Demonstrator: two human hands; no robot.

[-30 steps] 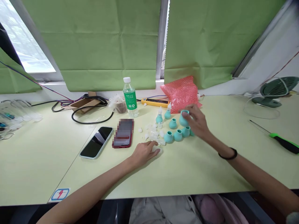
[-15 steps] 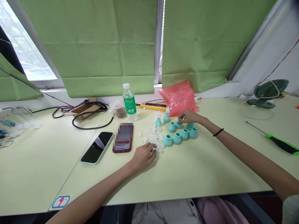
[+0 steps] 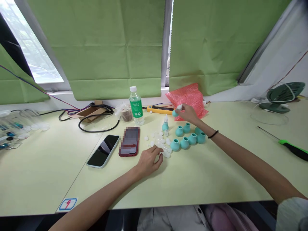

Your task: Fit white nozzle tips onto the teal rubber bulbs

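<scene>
Since half a second ago the right hand (image 3: 189, 114) has left the cluster of bulbs and gone up toward 12 o'clock. It now pinches a capped teal bulb (image 3: 176, 111) between thumb and fingertips, clear of the table (image 3: 216, 173). The white tip points away from the palm, likely so the soft body takes the squeeze. That bulb stood next to a second capped bulb (image 3: 165, 125), which is now alone at the hand's 8 o'clock.

The left hand (image 3: 149, 160) rests low, fingers curled over the near edge of the clear plastic pieces (image 3: 160, 143). I cannot tell whether it grips one or merely touches them.

At 3 o'clock from those pieces, six open teal bulbs (image 3: 188, 137) stand mouth-up in two short rows, touching or nearly so, seemingly kept upright so the openings stay reachable.

Just behind the raised bulb, at 12 o'clock, lies pink bubble wrap (image 3: 190, 96), with a yellow power strip (image 3: 160, 109) at its 9 o'clock. A water bottle (image 3: 136, 106) stands at 11 o'clock from the pieces, and two phones (image 3: 103, 155) lie flat at their 9 o'clock. A green-handled screwdriver (image 3: 292, 149) lies well apart at 3 o'clock.
</scene>
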